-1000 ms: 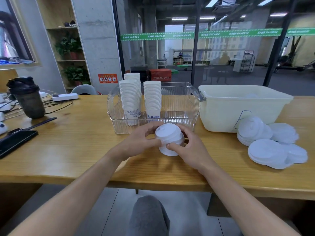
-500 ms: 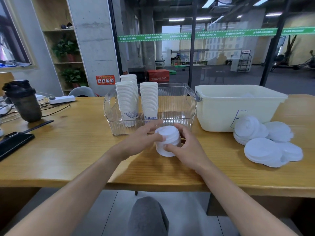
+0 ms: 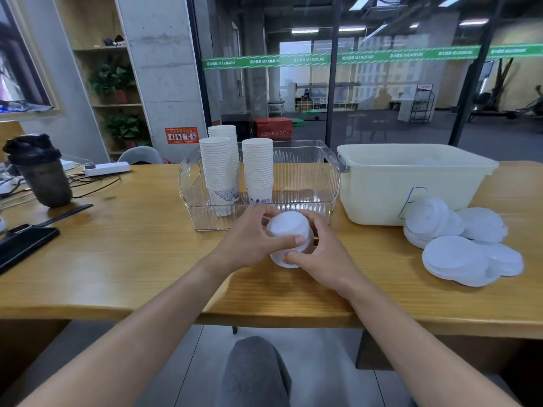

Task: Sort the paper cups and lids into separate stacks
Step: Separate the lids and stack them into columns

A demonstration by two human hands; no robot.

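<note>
Wooden tabletop [image 3: 123,259] fills the near field, and we work at its front edge with both hands on one lidded paper cup [image 3: 289,237]. Our left hand [image 3: 249,242] wraps the cup from the left, thumb laid across its front wall. Our right hand [image 3: 320,257] grips from the right, thumb pressed at the lower rim, where the lid [image 3: 283,261] appears to sit; the cup seems to be upside down, but we cannot confirm this.

Hazards, as we judge them:
- Excess squeeze may crumple the thin paper wall, and a deformed cup will not nest cleanly.
- A lid that releases suddenly may fly off the table edge, which lies close to our wrists.

To the right, the loose lids [image 3: 458,254] lie in a slumped, overlapping pile rather than a true stack. Adding a lid carelessly could make the pile slide further.

Beyond our hands stands the clear ribbed bin [image 3: 305,183] holding three tall cup stacks [image 3: 219,171]. These columns are narrow and high; a knock while nesting the next cup could topple them. Just beside it stands the cream plastic tub [image 3: 411,183].
</note>
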